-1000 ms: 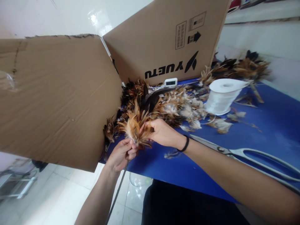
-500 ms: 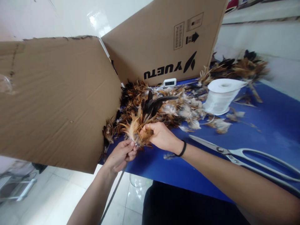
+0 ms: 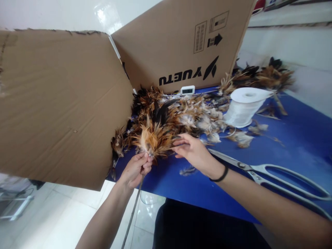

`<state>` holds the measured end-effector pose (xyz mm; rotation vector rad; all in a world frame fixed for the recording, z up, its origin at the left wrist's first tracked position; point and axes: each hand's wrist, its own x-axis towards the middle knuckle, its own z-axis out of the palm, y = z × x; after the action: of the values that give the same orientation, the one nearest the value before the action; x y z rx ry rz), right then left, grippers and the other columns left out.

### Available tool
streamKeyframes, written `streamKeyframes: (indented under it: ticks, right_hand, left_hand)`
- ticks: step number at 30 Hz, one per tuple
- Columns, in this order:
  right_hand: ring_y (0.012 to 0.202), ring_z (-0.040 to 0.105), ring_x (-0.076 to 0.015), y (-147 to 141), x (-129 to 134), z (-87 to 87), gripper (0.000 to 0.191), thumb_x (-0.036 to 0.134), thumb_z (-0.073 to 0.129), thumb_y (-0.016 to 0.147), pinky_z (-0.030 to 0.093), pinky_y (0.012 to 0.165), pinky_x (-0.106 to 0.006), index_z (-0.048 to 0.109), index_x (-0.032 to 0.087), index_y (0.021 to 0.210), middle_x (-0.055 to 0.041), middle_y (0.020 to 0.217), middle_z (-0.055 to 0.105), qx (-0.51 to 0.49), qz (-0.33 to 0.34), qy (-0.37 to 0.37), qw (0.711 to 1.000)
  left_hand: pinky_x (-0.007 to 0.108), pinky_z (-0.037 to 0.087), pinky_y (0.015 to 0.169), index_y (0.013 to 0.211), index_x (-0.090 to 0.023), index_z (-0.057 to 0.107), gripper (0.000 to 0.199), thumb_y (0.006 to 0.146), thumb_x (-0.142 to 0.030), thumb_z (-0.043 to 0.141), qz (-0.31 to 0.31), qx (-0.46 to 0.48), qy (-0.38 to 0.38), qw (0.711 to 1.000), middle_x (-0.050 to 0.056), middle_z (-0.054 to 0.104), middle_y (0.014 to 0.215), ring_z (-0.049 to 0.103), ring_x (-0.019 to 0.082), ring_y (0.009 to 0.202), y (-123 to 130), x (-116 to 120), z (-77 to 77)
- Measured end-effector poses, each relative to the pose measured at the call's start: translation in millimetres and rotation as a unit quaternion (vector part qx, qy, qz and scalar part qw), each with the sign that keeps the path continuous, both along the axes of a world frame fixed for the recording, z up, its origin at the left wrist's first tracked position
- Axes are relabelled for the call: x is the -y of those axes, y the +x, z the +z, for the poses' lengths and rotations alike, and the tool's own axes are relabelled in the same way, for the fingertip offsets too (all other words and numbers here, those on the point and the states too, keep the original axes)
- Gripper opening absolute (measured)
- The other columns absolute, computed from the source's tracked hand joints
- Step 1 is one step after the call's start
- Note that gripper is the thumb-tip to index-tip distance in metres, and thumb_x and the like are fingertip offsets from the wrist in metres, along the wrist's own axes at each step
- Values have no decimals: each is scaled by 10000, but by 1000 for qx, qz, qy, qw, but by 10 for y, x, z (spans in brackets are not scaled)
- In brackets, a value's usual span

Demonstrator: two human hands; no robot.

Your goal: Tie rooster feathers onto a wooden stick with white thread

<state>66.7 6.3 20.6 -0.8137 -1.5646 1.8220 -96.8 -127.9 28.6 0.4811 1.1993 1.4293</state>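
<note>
Left cardboard panel: stands upright on the left and meets a printed panel at a far corner, walling in the feathers from my side.
Left hand: I see thumb and fingers pinched closed on the base of the feather bundle, the forearm reaching in from the near left.
Rod: thin, running from below that hand toward the near edge.
Feather bundle: held over the near left of the blue table, tan and orange tips fanned out.
Feather heap: loose, inside the panels' corner, a small white display at its far side.
Right hand: fingers partly spread, palm turned left, at the bundle's right edge; I cannot tell if the fingertips touch it.
White spool: upright, wound with white cord, far right.
Scissors: near right, blades toward the right hand.
</note>
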Motion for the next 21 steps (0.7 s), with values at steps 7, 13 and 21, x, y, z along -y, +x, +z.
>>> streamKeyframes:
  ticks: [7, 13, 21]
  right_hand:
    - [664, 611, -133, -64, 385, -48, 304, 284, 705, 666, 495, 518, -230, 585, 148, 910, -54, 834, 659, 0, 48, 30, 998]
    - [447, 562, -114, -161, 356, -29, 276, 383, 624, 740, 453, 458, -230, 583, 141, 613, -30, 555, 623, 9, -35, 36, 999]
    - [499, 622, -144, -101, 349, -65, 207, 308, 690, 662, 527, 458, -249, 658, 121, 745, -50, 709, 686, -14, -77, -42, 996]
  left_hand:
    - [155, 129, 395, 673, -109, 510, 313, 756, -350, 692, -1, -46, 6, 999, -55, 363, 538, 263, 12, 441, 184, -89, -29]
    - [167, 124, 409, 656, -108, 531, 358, 749, -422, 678, -11, -135, 9, 991, -55, 361, 504, 263, 18, 434, 289, -74, -50]
    - [166, 160, 403, 638, -112, 529, 396, 735, -471, 664, -24, -233, -12, 972, -38, 402, 542, 303, 25, 449, 293, -65, -93]
